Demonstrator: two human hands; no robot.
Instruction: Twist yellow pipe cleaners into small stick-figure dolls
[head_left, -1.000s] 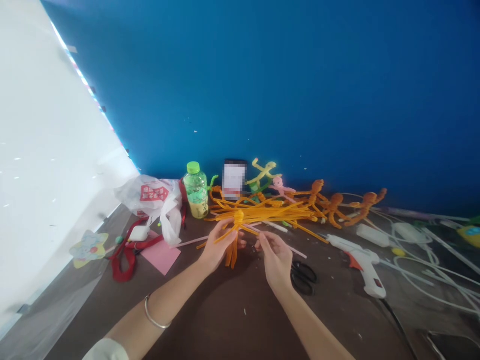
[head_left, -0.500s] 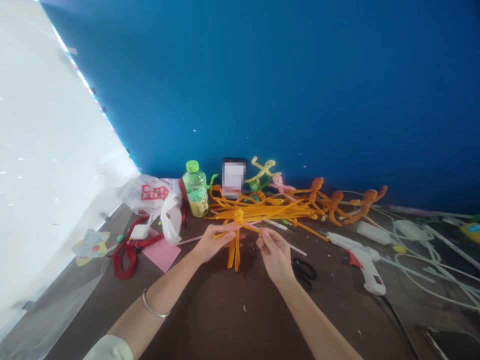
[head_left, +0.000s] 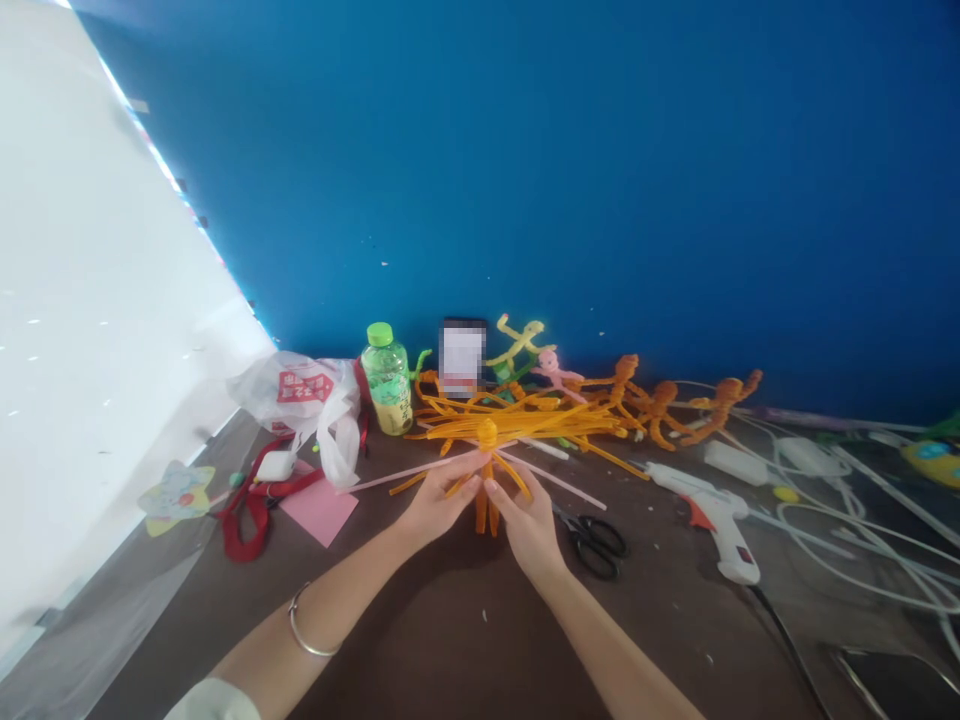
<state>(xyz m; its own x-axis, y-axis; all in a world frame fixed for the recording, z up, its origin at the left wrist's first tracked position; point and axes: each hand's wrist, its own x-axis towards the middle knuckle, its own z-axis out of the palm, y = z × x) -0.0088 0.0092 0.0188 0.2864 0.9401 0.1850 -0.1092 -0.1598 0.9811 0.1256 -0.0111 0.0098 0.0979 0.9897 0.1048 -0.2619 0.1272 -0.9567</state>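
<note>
Both my hands meet over the dark table at an orange pipe-cleaner figure (head_left: 487, 470) with a small round head. My left hand (head_left: 439, 500) pinches its left arm strands, and my right hand (head_left: 525, 515) pinches its right arm strands. The figure's legs hang down between my fingers. Just behind it lies a pile of loose orange pipe cleaners (head_left: 525, 420).
Black scissors (head_left: 596, 540) lie right of my right hand, a white glue gun (head_left: 712, 510) farther right among white cables. A green-capped bottle (head_left: 388, 380), a white plastic bag (head_left: 307, 395), pink paper (head_left: 319, 510) and finished orange figures (head_left: 667, 405) line the blue wall.
My right hand has moved left to join my left hand at the figure. The figure now hangs upright between both hands, a little farther right than before.
</note>
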